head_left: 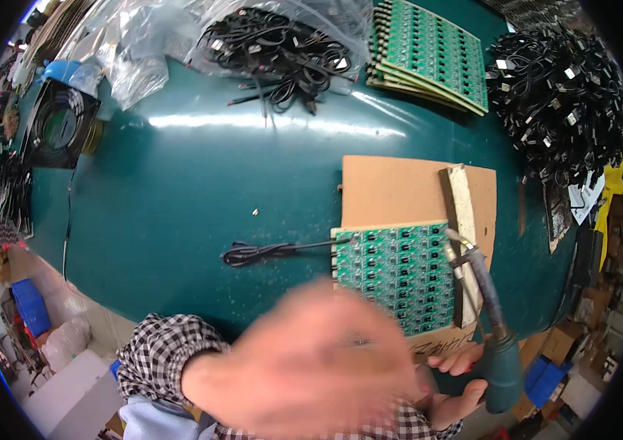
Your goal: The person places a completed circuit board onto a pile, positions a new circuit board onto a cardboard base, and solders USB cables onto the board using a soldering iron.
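Observation:
Close to the camera my left hand (311, 359) is smeared by motion, and its fingers cannot be made out. It hides the near left part of a green circuit board panel (399, 268). At the lower right, my right hand (458, 381) is closed around the dark green handle of a soldering iron (486, 286). The iron points up and left, its tip over the panel's far right corner. A coiled black cable (260, 252) lies on the table, its straight end reaching the panel's far left corner. The panel rests on a brown cardboard sheet (392, 187).
A pale bar (462, 202) lies along the panel's right side. Stacked circuit boards (436, 55) stand at the back, near a large heap of black cables (557, 103). More cables (275, 55) lie on plastic bags (143, 51). A black fan (60, 125) stands far left on the green table (157, 198).

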### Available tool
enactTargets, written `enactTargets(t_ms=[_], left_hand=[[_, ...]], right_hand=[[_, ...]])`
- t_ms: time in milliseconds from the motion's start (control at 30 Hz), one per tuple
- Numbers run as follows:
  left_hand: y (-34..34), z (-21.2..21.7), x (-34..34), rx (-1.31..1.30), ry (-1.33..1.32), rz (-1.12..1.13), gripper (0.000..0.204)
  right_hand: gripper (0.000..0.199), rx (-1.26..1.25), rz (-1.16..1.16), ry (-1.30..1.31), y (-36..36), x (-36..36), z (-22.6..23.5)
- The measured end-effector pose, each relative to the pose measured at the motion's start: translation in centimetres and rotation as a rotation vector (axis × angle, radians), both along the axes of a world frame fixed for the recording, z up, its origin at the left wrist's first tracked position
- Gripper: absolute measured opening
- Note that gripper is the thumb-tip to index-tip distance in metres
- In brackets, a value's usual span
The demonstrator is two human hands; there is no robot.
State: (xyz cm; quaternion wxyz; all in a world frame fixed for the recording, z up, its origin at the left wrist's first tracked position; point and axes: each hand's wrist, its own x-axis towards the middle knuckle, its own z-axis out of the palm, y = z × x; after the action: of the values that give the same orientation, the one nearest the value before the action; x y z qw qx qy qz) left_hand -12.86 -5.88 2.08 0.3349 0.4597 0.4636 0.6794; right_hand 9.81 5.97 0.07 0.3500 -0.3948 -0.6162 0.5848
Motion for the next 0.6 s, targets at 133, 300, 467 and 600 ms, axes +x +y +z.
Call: enactTargets(t_ms=[133,300,467,600], left_hand=[[0.6,1.4,6.1,0.498,-0.925,-0.426,0.016],[1.6,0.6,6.4,0.575,-0.888,-0.503,0.013],[2.1,2.4,7.4,0.508,-0.935,-0.406,0.014],[2.0,1.9,5.4,0.577,-0.775,-0.452,0.014]], right_hand=[[0.071,-0.002,0.0,0.072,0.3,0.7,-0.3],[0.073,-0.037,0.026,0.155,0.5,1.7,-0.8],[0.072,-0.052,0.013,0.16,0.6,2.1,-1.2],[0.072,-0.074,0.047,0.216,0.9,2.5,-1.7]])
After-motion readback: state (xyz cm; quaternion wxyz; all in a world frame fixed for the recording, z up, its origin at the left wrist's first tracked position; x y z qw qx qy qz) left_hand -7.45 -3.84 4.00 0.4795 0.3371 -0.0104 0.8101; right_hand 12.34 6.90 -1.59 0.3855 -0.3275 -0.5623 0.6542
